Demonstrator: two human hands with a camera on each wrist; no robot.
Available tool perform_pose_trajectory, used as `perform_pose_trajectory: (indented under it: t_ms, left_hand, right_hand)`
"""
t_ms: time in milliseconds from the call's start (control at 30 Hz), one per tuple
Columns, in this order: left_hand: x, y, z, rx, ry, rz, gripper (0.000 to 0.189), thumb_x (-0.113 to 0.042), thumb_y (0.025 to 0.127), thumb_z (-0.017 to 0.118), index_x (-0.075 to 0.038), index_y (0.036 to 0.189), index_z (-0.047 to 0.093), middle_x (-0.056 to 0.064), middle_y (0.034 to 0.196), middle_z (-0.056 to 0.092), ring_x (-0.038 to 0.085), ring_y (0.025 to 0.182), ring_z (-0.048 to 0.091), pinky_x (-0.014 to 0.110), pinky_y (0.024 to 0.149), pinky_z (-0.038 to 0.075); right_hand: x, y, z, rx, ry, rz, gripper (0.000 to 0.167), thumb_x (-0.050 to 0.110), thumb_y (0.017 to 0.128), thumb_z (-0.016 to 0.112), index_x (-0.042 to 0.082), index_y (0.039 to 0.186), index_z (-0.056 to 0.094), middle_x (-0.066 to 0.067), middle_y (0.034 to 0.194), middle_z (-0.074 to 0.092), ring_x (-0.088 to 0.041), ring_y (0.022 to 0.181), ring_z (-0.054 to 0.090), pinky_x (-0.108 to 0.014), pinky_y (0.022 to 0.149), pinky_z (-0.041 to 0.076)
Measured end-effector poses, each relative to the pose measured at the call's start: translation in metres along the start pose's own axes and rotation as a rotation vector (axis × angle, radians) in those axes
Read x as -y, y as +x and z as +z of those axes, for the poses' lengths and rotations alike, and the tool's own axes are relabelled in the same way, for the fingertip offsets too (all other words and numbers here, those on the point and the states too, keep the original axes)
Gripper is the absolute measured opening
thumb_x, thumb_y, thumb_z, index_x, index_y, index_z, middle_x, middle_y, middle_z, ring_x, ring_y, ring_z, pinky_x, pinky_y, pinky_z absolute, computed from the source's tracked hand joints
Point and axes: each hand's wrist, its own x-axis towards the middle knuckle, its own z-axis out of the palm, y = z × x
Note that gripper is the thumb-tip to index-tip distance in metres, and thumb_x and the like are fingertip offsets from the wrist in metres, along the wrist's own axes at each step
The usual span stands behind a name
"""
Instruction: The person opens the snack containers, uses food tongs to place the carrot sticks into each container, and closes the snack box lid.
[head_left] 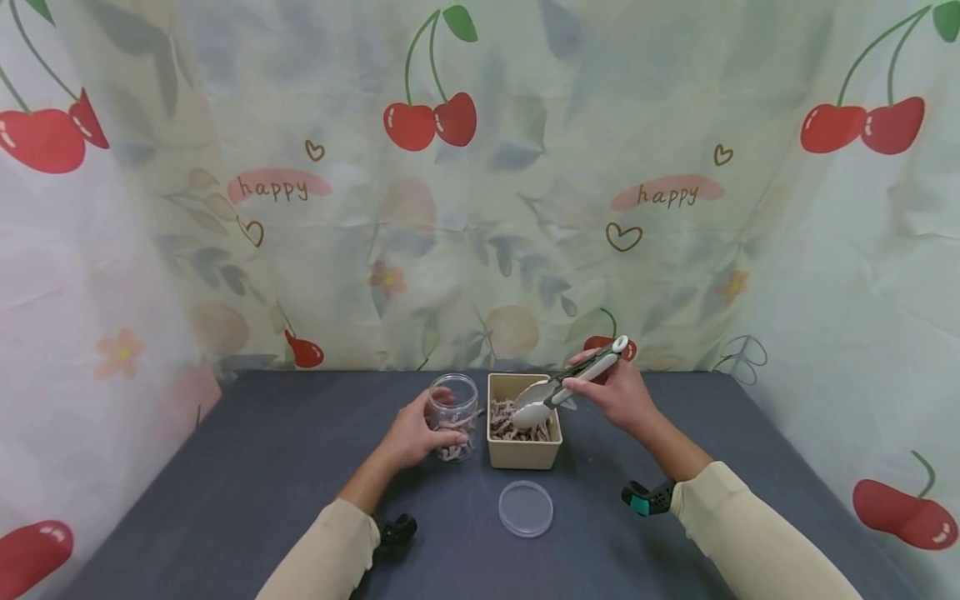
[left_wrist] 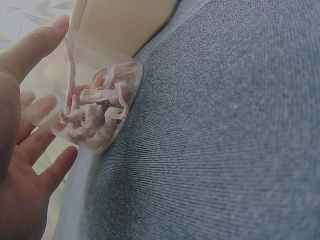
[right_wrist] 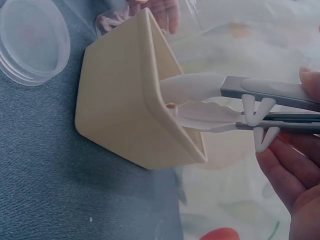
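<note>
My left hand holds a clear plastic jar upright on the table, thumb on the near side and fingers around the far side. Pale pinkish-brown dried strips lie in the jar's bottom. In my right hand is a pair of white and grey kitchen tongs, pinched between thumb and fingers. Their white heads reach into a beige square container that holds more of these strips. Whether the tongs have a strip between their heads is hidden by the container's wall.
A round clear lid lies flat on the dark table, in front of the container. The jar stands just left of the container. Behind the table hangs a curtain printed with cherries, with more curtain at both sides.
</note>
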Motion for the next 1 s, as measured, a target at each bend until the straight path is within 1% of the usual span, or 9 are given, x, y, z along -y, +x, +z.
perform_pose_trajectory:
  t_ms: [67,200,400,500,567,733,1000]
  left_hand:
    - [0.0002,-0.0003,-0.0001,0.003,-0.008,0.001,0.077,-0.026,0.070,0.089,-0.007,0.134,0.052,0.000,0.126,0.062,0.022,0.110,0.056,0.045,0.091,0.043]
    - [0.0011,0.0004,0.0001,-0.002,-0.016,0.007,0.076,-0.026,0.070,0.090,-0.007,0.134,0.052,0.000,0.126,0.061,0.021,0.110,0.056,0.044,0.090,0.044]
    - [0.0012,0.0006,0.0000,-0.005,-0.006,0.002,0.077,-0.027,0.069,0.090,-0.008,0.133,0.053,0.000,0.125,0.062,0.021,0.109,0.057,0.044,0.089,0.044]
    - [0.0006,0.0000,0.0003,-0.002,-0.012,-0.006,0.077,-0.027,0.069,0.090,-0.008,0.134,0.052,0.000,0.125,0.061,0.021,0.109,0.057,0.044,0.090,0.044]
    - [0.0004,0.0000,0.0002,-0.001,-0.014,-0.008,0.078,-0.026,0.069,0.090,-0.008,0.134,0.052,0.000,0.125,0.061,0.021,0.109,0.057,0.044,0.090,0.044]
    - [0.0000,0.0003,0.0003,-0.003,-0.009,-0.002,0.077,-0.026,0.068,0.090,-0.008,0.133,0.053,0.000,0.125,0.062,0.020,0.108,0.057,0.043,0.090,0.044]
    - [0.0009,0.0006,0.0006,-0.004,-0.009,-0.001,0.076,-0.026,0.069,0.090,-0.008,0.133,0.053,0.000,0.125,0.062,0.021,0.110,0.056,0.044,0.091,0.043]
  right_hand:
    - [-0.0098,0.0030,-0.0004,-0.009,-0.003,-0.005,0.031,0.015,0.084,0.078,0.001,0.109,0.066,-0.012,0.099,0.067,-0.019,0.080,0.066,-0.029,0.067,0.052]
    - [-0.0051,0.0054,-0.0042,-0.024,-0.003,-0.026,0.030,0.014,0.084,0.078,0.002,0.109,0.066,-0.013,0.101,0.067,-0.015,0.081,0.066,-0.029,0.067,0.052]
    - [-0.0009,0.0077,-0.0076,-0.034,0.057,-0.026,0.029,0.010,0.085,0.077,-0.001,0.109,0.066,-0.018,0.109,0.063,-0.008,0.084,0.064,-0.024,0.070,0.050]
    - [-0.0016,0.0079,-0.0072,-0.030,0.084,-0.030,0.029,0.009,0.084,0.077,-0.002,0.109,0.066,-0.019,0.106,0.064,-0.009,0.082,0.065,-0.025,0.069,0.050]
    - [-0.0032,0.0078,-0.0060,-0.021,0.079,-0.028,0.029,0.011,0.084,0.077,-0.001,0.109,0.066,-0.018,0.103,0.065,-0.010,0.080,0.065,-0.026,0.068,0.051]
    - [-0.0059,0.0048,-0.0031,0.013,0.052,0.014,0.031,0.016,0.084,0.078,0.001,0.109,0.066,-0.014,0.098,0.067,-0.015,0.077,0.065,-0.029,0.066,0.051]
    - [-0.0068,0.0051,-0.0027,0.019,0.026,0.024,0.032,0.017,0.086,0.077,0.002,0.112,0.066,-0.013,0.100,0.067,-0.017,0.080,0.064,-0.030,0.068,0.050]
